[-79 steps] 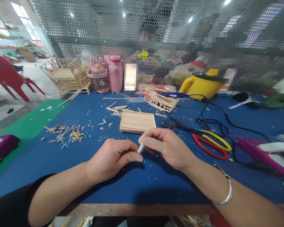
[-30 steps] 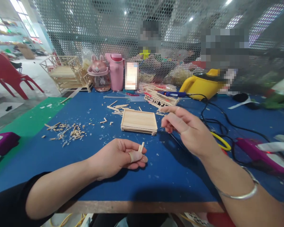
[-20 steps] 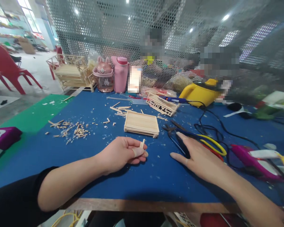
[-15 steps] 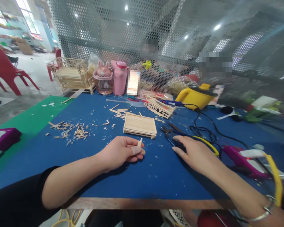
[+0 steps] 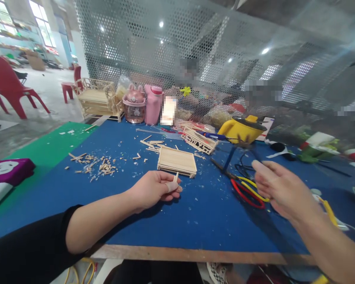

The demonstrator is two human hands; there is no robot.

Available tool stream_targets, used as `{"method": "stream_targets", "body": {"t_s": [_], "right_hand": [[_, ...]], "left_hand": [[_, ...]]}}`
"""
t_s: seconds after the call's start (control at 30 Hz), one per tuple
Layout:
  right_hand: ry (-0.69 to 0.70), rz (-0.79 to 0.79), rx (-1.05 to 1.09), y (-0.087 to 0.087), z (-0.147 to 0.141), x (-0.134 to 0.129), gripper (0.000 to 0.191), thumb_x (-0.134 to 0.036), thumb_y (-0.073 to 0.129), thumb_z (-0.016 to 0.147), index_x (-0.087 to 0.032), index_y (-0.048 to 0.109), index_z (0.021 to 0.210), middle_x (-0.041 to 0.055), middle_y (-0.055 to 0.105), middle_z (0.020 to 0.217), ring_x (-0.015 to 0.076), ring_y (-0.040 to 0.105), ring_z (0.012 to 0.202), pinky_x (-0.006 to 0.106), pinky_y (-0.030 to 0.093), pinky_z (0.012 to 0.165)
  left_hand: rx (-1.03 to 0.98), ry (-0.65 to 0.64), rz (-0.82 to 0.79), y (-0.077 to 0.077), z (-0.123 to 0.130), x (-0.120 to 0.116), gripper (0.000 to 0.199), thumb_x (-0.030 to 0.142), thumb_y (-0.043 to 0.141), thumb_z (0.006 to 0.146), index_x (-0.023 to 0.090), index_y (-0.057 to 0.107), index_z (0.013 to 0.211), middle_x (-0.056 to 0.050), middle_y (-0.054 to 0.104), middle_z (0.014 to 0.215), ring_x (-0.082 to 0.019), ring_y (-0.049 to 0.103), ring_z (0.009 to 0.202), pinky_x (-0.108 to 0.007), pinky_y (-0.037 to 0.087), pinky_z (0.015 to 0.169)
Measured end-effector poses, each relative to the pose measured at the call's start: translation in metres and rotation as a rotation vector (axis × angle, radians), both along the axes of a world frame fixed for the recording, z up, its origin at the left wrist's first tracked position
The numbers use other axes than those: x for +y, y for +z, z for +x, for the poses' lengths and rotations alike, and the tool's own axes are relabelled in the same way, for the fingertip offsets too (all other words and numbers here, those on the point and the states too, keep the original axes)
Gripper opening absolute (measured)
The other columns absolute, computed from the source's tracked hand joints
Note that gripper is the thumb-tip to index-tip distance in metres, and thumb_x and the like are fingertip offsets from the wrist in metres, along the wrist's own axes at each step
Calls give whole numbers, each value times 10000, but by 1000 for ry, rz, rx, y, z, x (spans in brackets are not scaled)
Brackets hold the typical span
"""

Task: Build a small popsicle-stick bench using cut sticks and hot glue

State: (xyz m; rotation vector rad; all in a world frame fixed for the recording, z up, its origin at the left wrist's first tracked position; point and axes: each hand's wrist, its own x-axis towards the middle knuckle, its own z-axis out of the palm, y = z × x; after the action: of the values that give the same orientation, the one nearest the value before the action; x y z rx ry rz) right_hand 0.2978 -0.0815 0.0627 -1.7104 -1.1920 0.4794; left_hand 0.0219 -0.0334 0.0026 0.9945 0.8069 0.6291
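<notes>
The blue tabletop [image 5: 195, 230] was crowded along its far side: a rabbit-eared jar [image 5: 134, 106], a pink bottle [image 5: 152, 108], a lit phone [image 5: 168, 111] and a yellow pot [image 5: 238, 131] were lined up before a perforated screen [image 5: 130, 51]. A slatted wooden panel [image 5: 177, 161] was set just beyond the left hand [image 5: 155, 190], with loose sticks [image 5: 154, 142] behind it and a heap of offcuts [image 5: 106, 166] scattered to its left. The way between the hands was partly taken up by scissors [image 5: 236, 185], left lying with their red and yellow handles toward the right hand [image 5: 279, 191]. Short wooden pieces [image 5: 176, 178] were pinched upright between the left thumb and fingers. The pliers [image 5: 230, 157], blurred, appeared to be gripped by one handle in the closed right hand, the other handle spread away.

Half a second earlier, the pliers had been seen flat beside the panel; since then they had been lifted, and the scissors had been uncovered.
</notes>
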Motion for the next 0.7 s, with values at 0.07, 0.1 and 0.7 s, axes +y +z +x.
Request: {"method": "stream_targets", "body": {"t_s": [0.07,0.1,0.7], "right_hand": [[35,7,314,1,-1,-12,328,-438,686,677,-234,441,601,-64,374,501,87,353,403,214,333,347],[39,8,427,-2,-3,-18,309,-434,705,664,-230,479,606,-39,461,565,97,452,470,214,428,406],[679,36,958,-41,-102,-37,241,-490,413,838,-278,501,765,26,574,1258,284,468,1222,563,387,955]], "left_hand": [[-6,-2,5,0,1,0,248,298,738,695,111,657,837,-56,698,777,-69,617,615,-184,449,583],[-14,-7,9,1,1,-1,253,301,740,693,112,658,840,-55,700,776,-69,616,610,-188,446,584],[-378,-256,50,9,1,-24,241,314,778,645,139,696,790,-18,722,714,-87,643,688,-214,470,757]]}}
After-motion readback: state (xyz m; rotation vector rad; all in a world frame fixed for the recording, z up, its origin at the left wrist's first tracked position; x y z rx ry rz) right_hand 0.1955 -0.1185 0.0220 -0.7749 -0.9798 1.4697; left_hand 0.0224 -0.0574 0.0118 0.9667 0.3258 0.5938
